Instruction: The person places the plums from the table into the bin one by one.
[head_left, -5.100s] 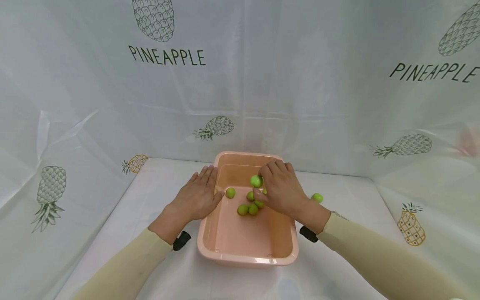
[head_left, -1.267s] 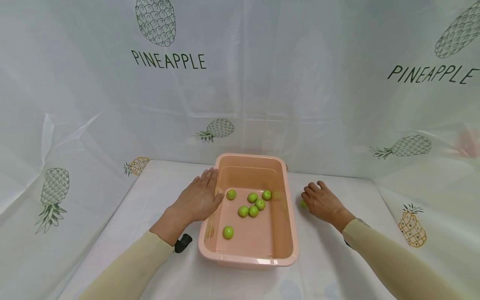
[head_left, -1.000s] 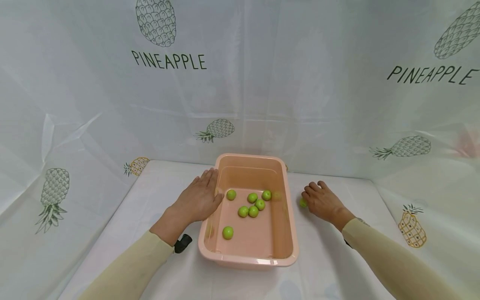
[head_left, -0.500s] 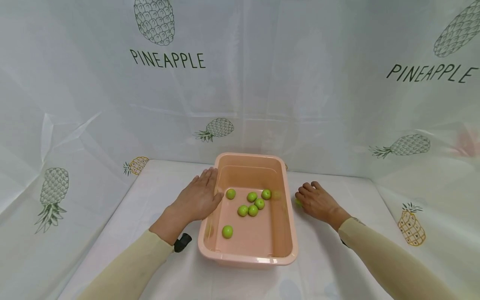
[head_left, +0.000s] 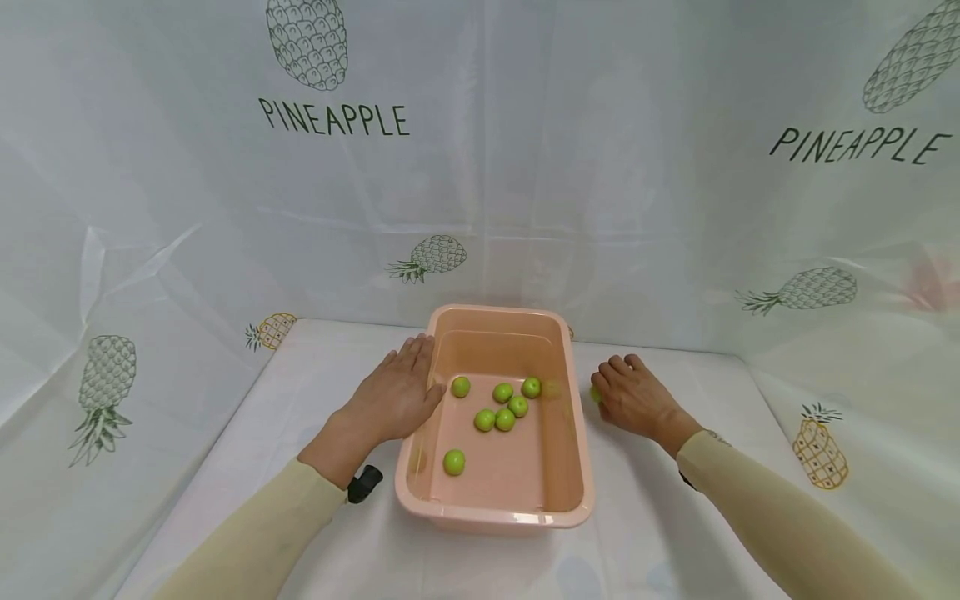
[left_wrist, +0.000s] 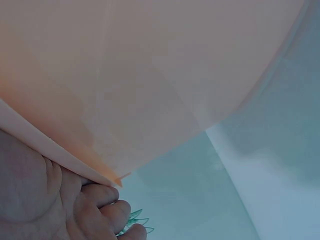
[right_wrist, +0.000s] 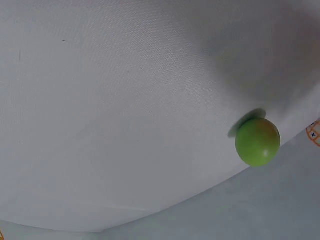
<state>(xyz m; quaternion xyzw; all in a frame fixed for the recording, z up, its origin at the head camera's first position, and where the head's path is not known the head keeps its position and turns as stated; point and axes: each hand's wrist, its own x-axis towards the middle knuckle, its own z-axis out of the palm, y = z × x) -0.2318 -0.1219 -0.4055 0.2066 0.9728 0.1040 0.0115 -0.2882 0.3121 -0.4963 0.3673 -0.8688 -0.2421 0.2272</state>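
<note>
A pink plastic basin (head_left: 551, 522) has several small round green fruits (head_left: 453, 462) on its floor. My left hand (head_left: 393, 396) lies along its left rim with fingers stretched out. In the left wrist view the palm (left_wrist: 25, 195) is right against the outside of the basin wall (left_wrist: 150, 75). My right hand (head_left: 633, 400), fingers loosely bent, is low over the table to the right of the basin. A single green fruit (head_left: 596, 394) shows at its fingertips; in the right wrist view this green fruit (right_wrist: 257, 142) shows its whole outline, with no fingers around it.
The table (head_left: 697, 417) has a white cover. White sheeting (head_left: 585, 192) printed with pineapples hangs behind and at both sides. A black strap (head_left: 365, 484) is at the left wrist.
Since about five seconds ago, the right hand has left the basin and one more fruit lies near its front. Lately hand and outside fruit shift slightly left and back. Left hand stays put.
</note>
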